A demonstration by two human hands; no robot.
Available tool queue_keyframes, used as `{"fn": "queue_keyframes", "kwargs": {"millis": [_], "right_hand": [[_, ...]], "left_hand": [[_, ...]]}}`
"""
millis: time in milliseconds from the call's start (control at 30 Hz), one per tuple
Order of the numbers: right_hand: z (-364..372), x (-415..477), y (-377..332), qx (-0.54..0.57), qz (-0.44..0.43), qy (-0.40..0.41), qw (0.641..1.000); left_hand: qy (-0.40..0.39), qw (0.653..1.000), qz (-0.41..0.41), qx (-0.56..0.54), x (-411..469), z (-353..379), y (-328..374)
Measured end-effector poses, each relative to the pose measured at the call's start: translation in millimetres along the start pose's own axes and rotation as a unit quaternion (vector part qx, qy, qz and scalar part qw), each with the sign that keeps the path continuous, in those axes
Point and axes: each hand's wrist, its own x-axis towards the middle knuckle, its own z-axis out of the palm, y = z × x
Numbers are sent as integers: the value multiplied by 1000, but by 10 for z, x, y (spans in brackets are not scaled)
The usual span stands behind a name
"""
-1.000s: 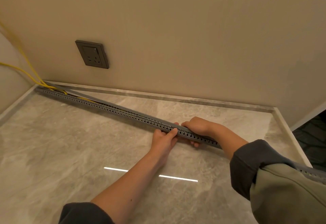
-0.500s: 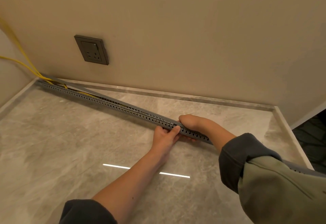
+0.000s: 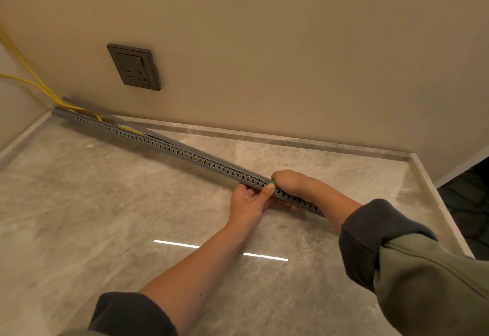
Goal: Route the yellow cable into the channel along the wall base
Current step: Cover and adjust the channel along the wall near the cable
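Observation:
A long grey slotted channel (image 3: 169, 147) runs diagonally over the floor from the left corner toward the lower right. Its flat grey lid (image 3: 148, 134) lies partly lifted over the left half. Yellow cable (image 3: 34, 84) comes down from the upper left and enters the channel at the corner; bits of yellow show through the slots. My left hand (image 3: 248, 198) grips the channel's near side, thumb on its top edge. My right hand (image 3: 288, 182) curls over the channel from the far side, right beside the left hand. Its fingers are mostly hidden behind the channel.
A dark wall socket (image 3: 133, 66) sits above the stone skirting (image 3: 264, 137). The floor is glossy grey tile (image 3: 105, 216) with a raised border (image 3: 436, 203) on the right. A dark doorway area (image 3: 468, 198) lies at the far right.
Both hands, still on the channel, have shifted slightly up and left in the view. The channel's left end sits a little closer to the corner.

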Motion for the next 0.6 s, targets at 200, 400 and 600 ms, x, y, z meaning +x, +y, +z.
{"fn": "queue_keyframes", "kwargs": {"millis": [200, 400, 600], "right_hand": [[-75, -4, 40, 43, 33, -59, 997], [-98, -40, 95, 64, 64, -92, 992], [0, -18, -154, 11, -155, 64, 986]], "left_hand": [[-40, 998, -45, -17, 31, -31, 72], [103, 989, -54, -89, 136, -197, 181], [107, 990, -66, -64, 157, -218, 214]]}}
